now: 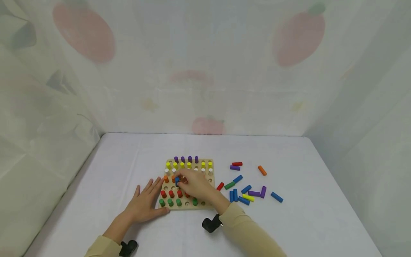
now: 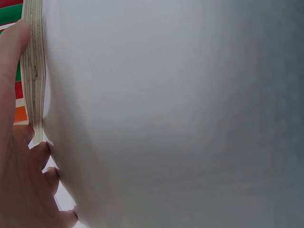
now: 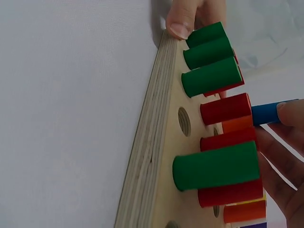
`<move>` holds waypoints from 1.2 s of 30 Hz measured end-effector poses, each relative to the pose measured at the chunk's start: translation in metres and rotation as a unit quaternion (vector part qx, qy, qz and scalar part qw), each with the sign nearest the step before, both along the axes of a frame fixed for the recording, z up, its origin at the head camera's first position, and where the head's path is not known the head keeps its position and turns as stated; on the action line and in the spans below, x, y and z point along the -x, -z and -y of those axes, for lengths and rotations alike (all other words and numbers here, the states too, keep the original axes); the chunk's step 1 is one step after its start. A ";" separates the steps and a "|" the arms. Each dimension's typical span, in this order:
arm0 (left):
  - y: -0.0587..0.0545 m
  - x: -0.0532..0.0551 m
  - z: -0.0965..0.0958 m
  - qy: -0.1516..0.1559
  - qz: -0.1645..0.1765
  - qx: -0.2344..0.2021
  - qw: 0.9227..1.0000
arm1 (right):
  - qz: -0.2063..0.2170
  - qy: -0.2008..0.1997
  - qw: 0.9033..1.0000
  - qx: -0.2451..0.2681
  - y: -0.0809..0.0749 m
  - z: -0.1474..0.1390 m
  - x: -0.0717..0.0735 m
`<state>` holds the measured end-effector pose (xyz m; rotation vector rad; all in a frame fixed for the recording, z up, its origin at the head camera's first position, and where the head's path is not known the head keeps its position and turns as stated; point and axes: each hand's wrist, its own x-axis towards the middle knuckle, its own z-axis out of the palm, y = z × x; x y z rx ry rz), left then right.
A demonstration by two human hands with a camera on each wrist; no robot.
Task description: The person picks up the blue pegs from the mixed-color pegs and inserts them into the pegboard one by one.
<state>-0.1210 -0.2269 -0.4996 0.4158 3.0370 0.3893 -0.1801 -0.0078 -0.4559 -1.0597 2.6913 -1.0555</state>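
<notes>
1. We see the left hand (image 1: 144, 203) with straight, spread fingers at the wooden pegboard's (image 3: 147, 152) left edge and its thumb at the near corner, presumably to steady it
2. Over the pegboard, we see the blue peg (image 1: 177, 181) roughly upright, pinched between the right hand's (image 1: 196, 184) thumb and fingers, likely to fit among its neighbours
3. Rightward, we find loose pegs (image 1: 277, 197) scattered, probably for easy reach
4. Beneath, we have a white-covered table (image 1: 308, 221); fruit-printed sheeting (image 1: 208, 89) hangs behind
</notes>
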 end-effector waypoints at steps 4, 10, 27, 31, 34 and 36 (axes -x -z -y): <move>-0.001 0.001 0.000 0.001 0.002 -0.002 1.000 | -0.009 -0.009 1.000 -0.003 0.000 0.007 0.001; 0.001 0.001 0.001 0.001 0.008 -0.006 1.000 | -0.032 -0.025 0.999 -0.006 0.003 0.019 0.003; 0.001 -0.002 -0.001 0.005 -0.006 -0.007 1.000 | -0.034 -0.020 0.999 -0.037 0.012 0.038 0.003; -0.002 -0.003 -0.003 0.003 -0.004 -0.003 1.000 | -0.050 -0.016 0.998 -0.039 0.014 0.041 0.003; -0.003 -0.004 -0.004 0.000 -0.002 0.000 1.000 | -0.057 -0.013 0.997 -0.045 0.015 0.042 0.003; -0.004 -0.004 -0.005 0.001 -0.002 0.001 1.000 | -0.061 -0.012 0.997 -0.051 0.015 0.042 0.003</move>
